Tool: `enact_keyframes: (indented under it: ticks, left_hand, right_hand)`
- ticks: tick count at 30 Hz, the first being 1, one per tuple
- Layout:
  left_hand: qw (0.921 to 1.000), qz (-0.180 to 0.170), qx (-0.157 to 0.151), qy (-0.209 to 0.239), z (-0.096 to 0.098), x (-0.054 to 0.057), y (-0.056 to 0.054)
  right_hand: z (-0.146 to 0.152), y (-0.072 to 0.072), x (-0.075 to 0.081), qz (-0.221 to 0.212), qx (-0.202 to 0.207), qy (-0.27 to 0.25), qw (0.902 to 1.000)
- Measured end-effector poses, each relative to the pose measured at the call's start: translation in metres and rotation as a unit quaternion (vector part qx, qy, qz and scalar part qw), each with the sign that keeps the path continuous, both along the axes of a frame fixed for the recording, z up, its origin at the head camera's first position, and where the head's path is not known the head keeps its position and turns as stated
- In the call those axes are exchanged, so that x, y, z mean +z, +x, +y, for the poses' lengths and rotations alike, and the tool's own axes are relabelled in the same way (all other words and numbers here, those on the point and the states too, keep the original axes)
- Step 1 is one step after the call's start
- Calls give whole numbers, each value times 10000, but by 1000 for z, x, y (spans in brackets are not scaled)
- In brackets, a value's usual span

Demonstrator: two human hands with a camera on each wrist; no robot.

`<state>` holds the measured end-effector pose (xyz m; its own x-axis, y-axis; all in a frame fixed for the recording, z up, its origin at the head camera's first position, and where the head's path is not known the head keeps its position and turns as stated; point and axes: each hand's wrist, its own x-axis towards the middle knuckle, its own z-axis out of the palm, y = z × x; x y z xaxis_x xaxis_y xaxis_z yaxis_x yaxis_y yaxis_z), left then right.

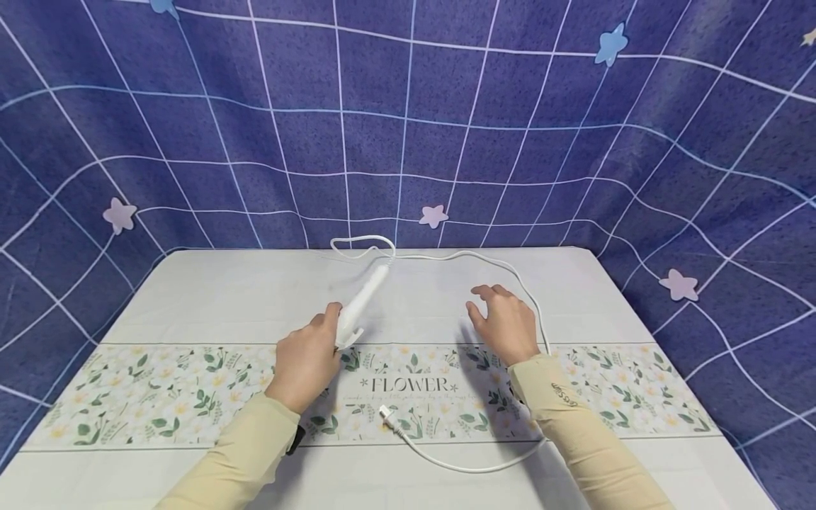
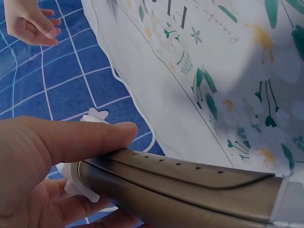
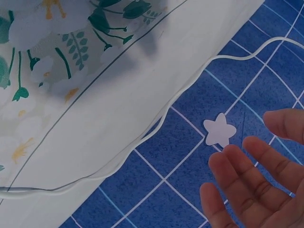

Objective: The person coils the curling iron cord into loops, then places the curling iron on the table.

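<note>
A curling iron (image 1: 363, 299) with a white handle is in my left hand (image 1: 307, 360), tilted so that the handle points away toward the back of the table. In the left wrist view its bronze barrel (image 2: 185, 183) has a row of small holes and a pale end piece; my thumb lies along the top and fingers curl beneath. A white lever (image 1: 350, 338) sticks out beside the hand. My right hand (image 1: 506, 327) hovers over the table near the cord, holding nothing, its fingers (image 3: 242, 175) loosely bent and apart.
From the handle the white cord (image 1: 468, 253) loops along the back edge and down the right side, passing under my right arm. Its plug (image 1: 387, 416) lies at front centre on the flower-patterned tablecloth (image 1: 210, 389). A blue gridded curtain (image 1: 376, 142) with stars surrounds the table.
</note>
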<state>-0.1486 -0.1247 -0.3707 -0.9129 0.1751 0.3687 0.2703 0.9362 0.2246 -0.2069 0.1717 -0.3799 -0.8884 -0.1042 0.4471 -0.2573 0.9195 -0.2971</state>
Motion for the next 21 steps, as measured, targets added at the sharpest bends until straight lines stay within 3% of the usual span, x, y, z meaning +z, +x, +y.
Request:
enact_keyframes:
  ticks: [10,21]
  left_hand:
    - [9985,429,-297,-145,4,7,2]
    - [9979,247,-574,-180,8,15,3]
  right_hand:
    - [0,-1,-2,33,27,-2,10000]
    - [0,-3,1,-7,151,-50,9999]
